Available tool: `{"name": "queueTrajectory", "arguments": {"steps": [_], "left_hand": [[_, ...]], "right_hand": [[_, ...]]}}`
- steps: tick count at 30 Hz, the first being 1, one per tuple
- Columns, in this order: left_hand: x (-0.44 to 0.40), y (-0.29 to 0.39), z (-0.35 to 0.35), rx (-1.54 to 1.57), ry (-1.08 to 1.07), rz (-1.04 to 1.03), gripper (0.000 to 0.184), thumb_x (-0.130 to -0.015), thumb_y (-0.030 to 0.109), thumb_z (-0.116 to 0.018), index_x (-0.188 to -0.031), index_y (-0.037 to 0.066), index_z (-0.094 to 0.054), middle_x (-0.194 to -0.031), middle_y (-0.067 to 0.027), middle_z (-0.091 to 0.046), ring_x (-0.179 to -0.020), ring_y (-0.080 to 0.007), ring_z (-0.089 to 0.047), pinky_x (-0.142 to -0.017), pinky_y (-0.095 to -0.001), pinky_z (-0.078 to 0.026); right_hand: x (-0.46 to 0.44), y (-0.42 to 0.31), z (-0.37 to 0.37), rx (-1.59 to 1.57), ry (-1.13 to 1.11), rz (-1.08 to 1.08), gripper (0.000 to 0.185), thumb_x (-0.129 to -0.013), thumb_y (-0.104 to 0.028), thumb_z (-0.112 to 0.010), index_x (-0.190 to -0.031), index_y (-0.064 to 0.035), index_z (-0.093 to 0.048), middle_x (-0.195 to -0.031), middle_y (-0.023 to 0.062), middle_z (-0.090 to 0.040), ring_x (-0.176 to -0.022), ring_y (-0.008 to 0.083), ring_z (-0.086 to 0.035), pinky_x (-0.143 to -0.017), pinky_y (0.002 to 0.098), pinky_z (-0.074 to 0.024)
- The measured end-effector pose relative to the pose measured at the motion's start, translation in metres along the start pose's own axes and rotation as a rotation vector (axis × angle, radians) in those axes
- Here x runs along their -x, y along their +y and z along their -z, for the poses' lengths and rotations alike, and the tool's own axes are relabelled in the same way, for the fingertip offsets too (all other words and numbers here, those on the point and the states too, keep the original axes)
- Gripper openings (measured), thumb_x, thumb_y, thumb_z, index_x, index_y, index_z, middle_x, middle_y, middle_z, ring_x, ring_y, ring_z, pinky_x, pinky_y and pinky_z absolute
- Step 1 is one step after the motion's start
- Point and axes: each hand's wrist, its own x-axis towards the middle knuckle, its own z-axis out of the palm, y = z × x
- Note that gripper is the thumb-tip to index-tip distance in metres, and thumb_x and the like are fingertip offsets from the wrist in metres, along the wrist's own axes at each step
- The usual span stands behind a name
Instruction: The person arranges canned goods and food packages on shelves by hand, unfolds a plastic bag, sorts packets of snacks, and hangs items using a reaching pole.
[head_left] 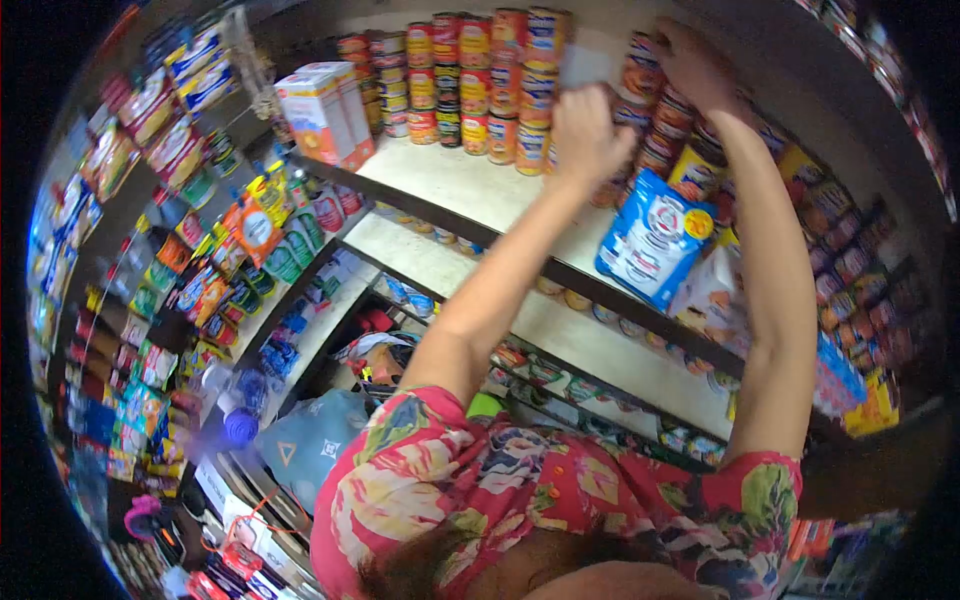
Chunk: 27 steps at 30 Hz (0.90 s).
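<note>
Both my arms reach up to a shelf of stacked food cans. My left hand (592,135) is closed, fingers curled, in front of the stacks; anything inside it is hidden from me. Higher and to the right, my right hand (700,68) is bent over, its fingertips on the upper right edge of a blue-and-red can (641,66) at the top of a stack. That hand is slightly blurred. Below it are more cans (662,150) and a yellow-labelled can (697,172). A blue-and-white pouch (655,238) leans between my forearms at the shelf's front.
Neat columns of cans (475,75) line the shelf's back, with white-and-orange boxes (328,115) at its left end. The dark shelf edge (440,215) runs below my left forearm. Lower shelves hold more goods. Bottles and packets (255,235) crowd the left side.
</note>
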Motion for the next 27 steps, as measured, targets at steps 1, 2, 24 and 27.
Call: {"name": "queueTrajectory", "arguments": {"steps": [1,2,24,27], "left_hand": [[-0.01,-0.007,-0.005,-0.034,0.092,-0.069,0.044,-0.07,0.026,-0.067,-0.098,-0.002,-0.047,-0.072,-0.015,-0.051,-0.072,-0.0346,-0.053,-0.062,-0.0457,-0.041],[-0.021,-0.01,-0.004,0.105,0.005,0.01,0.048,-0.068,0.028,-0.069,-0.099,-0.001,-0.048,-0.083,-0.0167,-0.052,-0.079,-0.0348,-0.051,-0.068,-0.045,-0.041],[-0.058,-0.019,-0.009,0.19,-0.656,0.131,0.108,-0.069,0.039,-0.074,-0.141,0.001,-0.003,-0.107,-0.0226,-0.057,-0.1,-0.0324,-0.056,-0.084,-0.0367,-0.047],[-0.037,0.0,0.015,0.198,-0.157,-0.088,0.057,-0.062,0.034,-0.073,-0.103,0.0,-0.052,-0.091,-0.018,-0.055,-0.093,-0.0357,-0.05,-0.078,-0.0448,-0.041]], "right_hand": [[0.007,-0.005,0.01,0.03,-0.013,-0.019,0.025,-0.08,-0.017,-0.057,-0.099,-0.0018,-0.055,-0.096,0.0194,-0.058,-0.09,0.0349,-0.056,-0.078,0.0426,-0.0437],[0.011,-0.015,0.021,0.055,-0.023,-0.035,0.025,-0.081,-0.015,-0.054,-0.102,-0.0021,-0.056,-0.1,0.0203,-0.057,-0.094,0.0355,-0.054,-0.081,0.0443,-0.0426],[0.031,-0.013,0.079,0.115,-0.229,-0.196,0.025,-0.08,-0.015,-0.056,-0.1,-0.0003,-0.059,-0.101,0.0228,-0.058,-0.095,0.0363,-0.055,-0.082,0.0435,-0.0438],[0.058,-0.012,0.096,0.063,-0.226,-0.128,0.027,-0.081,-0.016,-0.057,-0.101,0.001,-0.058,-0.099,0.0236,-0.059,-0.092,0.0364,-0.057,-0.08,0.043,-0.0443]]}}
